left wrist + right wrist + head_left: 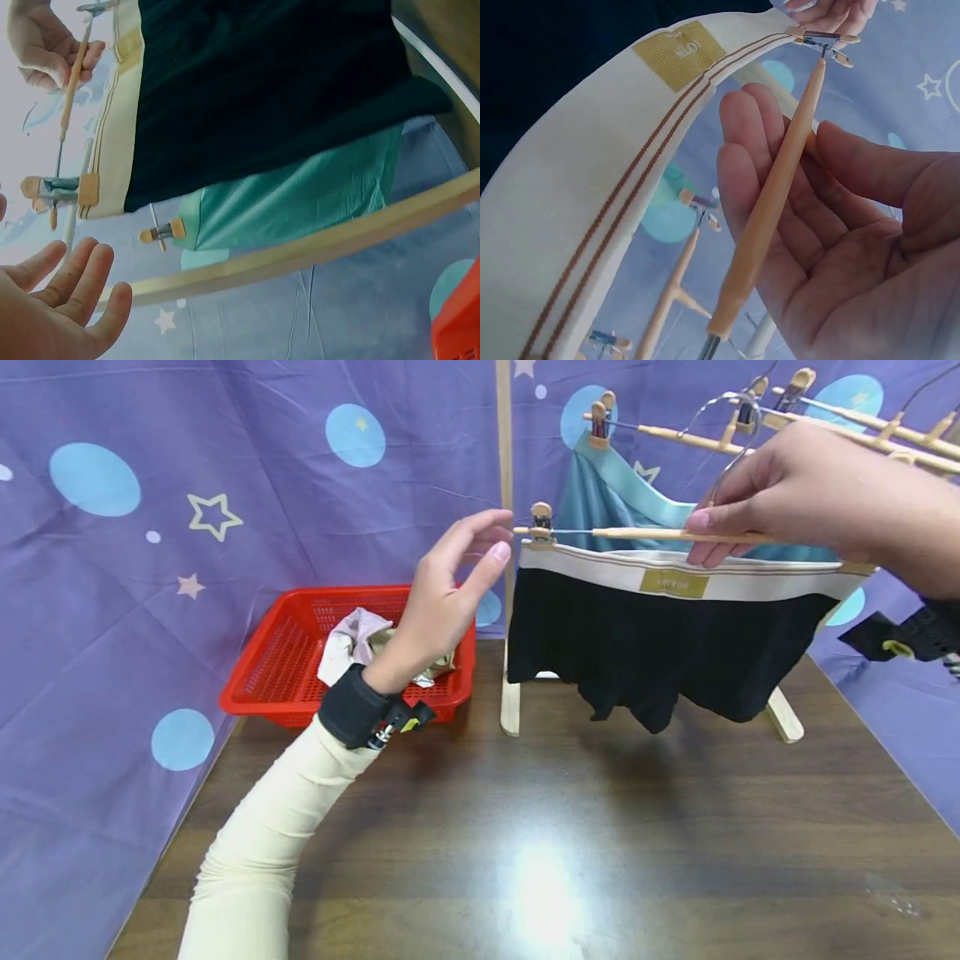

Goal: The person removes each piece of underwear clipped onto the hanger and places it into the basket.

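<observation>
Black boxer briefs (645, 643) with a white waistband hang from a wooden clip hanger (637, 533). My right hand (787, 502) pinches the hanger's bar near its middle, with the wire hook rising behind the fingers. A wooden clip (542, 522) grips the waistband's left end; in the left wrist view the same clip (64, 189) bites the band. Close to the bar's left tip, my left hand (453, 585) has loosely bent fingers and holds nothing. In the right wrist view the waistband (630, 165) curves beside the bar.
Behind the briefs hangs a teal garment (600, 485) on another clip hanger, with more hangers at upper right. A wooden rack post (510, 710) stands on the brown table (450, 843). At left, a red basket (262, 672) holds crumpled light cloth (352, 643).
</observation>
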Action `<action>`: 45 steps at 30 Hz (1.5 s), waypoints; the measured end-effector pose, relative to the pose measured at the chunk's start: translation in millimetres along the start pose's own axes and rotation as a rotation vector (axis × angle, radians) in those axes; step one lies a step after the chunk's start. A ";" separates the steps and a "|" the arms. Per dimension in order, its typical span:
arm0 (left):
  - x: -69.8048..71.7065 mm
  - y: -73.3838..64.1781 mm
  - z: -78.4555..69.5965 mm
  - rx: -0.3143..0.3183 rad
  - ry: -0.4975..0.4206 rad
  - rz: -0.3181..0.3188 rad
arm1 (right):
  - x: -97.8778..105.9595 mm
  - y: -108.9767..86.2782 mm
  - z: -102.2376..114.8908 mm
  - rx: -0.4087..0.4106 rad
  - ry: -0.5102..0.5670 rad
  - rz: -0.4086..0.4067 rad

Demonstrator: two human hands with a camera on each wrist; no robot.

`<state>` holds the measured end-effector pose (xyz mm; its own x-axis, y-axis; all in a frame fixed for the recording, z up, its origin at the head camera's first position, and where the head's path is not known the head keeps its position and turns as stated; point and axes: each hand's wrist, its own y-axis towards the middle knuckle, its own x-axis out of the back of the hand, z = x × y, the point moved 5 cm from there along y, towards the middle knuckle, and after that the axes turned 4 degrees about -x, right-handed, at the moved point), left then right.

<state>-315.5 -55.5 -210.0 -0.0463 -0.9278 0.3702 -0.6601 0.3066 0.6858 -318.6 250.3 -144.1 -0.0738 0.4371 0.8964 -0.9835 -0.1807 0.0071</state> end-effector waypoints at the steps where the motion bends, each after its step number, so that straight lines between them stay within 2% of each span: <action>1: -1.6 -1.5 -1.4 -0.002 -0.007 0.001 | -2.6 -2.7 2.0 0.007 0.004 -0.004; 12: -9.6 -10.5 -7.1 -0.059 -0.034 -0.006 | -18.0 -15.3 10.9 0.032 0.076 0.017; 20: -13.4 -13.3 -8.4 -0.112 -0.085 -0.035 | -27.3 -21.2 12.8 0.063 0.124 -0.007; 26: -13.6 -17.9 -4.2 -0.098 -0.109 -0.046 | -40.2 -26.2 13.3 0.083 0.142 -0.033; 34: -19.5 -29.1 10.8 -0.097 -0.119 -0.042 | -57.6 -28.3 15.2 0.090 0.213 -0.034; 39: -21.9 -34.1 20.3 -0.055 -0.116 -0.037 | -67.5 -26.4 12.9 0.077 0.202 -0.046; 45: -24.8 -35.4 34.2 0.002 -0.120 -0.002 | -77.6 -19.7 8.6 0.089 0.214 -0.055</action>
<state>-316.6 -50.6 -264.9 -0.1338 -0.9473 0.2912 -0.6618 0.3042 0.6852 -292.1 212.3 -210.0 -0.0629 0.6235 0.7793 -0.9693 -0.2241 0.1011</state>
